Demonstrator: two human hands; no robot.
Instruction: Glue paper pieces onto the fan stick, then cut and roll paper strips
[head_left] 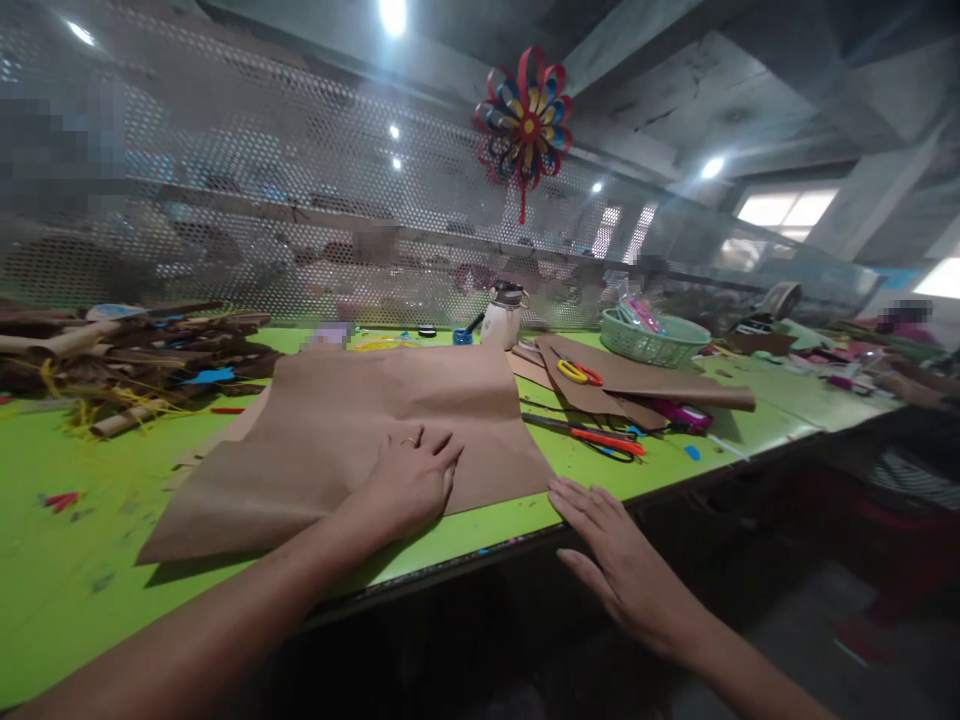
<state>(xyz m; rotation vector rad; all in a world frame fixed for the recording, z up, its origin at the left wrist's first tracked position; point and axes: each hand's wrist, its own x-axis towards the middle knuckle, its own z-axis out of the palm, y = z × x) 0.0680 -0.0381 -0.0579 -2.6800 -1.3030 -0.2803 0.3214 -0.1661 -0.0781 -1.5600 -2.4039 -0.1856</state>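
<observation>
A large sheet of brown kraft paper [337,410] lies on the green table [67,480], its near left corner curling up off the surface. My left hand [416,480] rests palm down on the sheet, fingers spread, a ring on one finger. At the sheet's near right corner, my right hand [600,540] is stretched out with its fingertips touching the edge; the thumb stands apart. To the right of the sheet lies a long dark tool with orange handles [607,440]. Scissors with yellow and orange handles [577,371] sit on folded brown paper [652,378] behind it.
Brown paper scraps and yellow strands [150,360] are heaped at the left. Towards the back stand a white flask [501,318], a small blue jar [463,337] and a green basket [654,343]. A perforated metal screen [300,200] rises behind, with a paper flower [529,125] on it.
</observation>
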